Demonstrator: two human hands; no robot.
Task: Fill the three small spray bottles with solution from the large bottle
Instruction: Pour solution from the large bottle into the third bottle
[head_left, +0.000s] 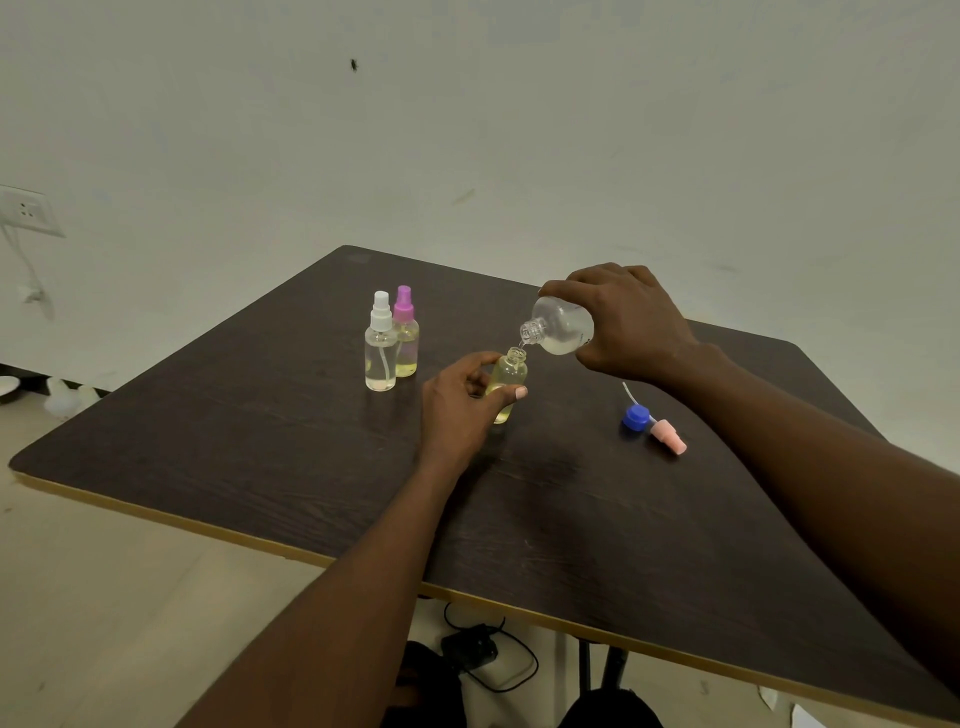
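My right hand (631, 325) grips the large clear bottle (561, 326), tipped neck-down over the open small bottle (507, 382) that my left hand (460, 402) pinches upright on the dark woodgrain table (260, 441). Two capped spray bottles (390, 340) stand touching behind; blue cap (636, 417) and pink sprayer (670, 438) lie right.

Three small spray bottles on one dark table (311, 441): two capped, w/ white top (381, 343) and purple top (405, 332), one uncapped bottle (506, 376). One large bottle (561, 326). Two loose tops: one blue cap (637, 417), one pink sprayer head (670, 438). Two hands: left hand (462, 410), right hand (631, 322).
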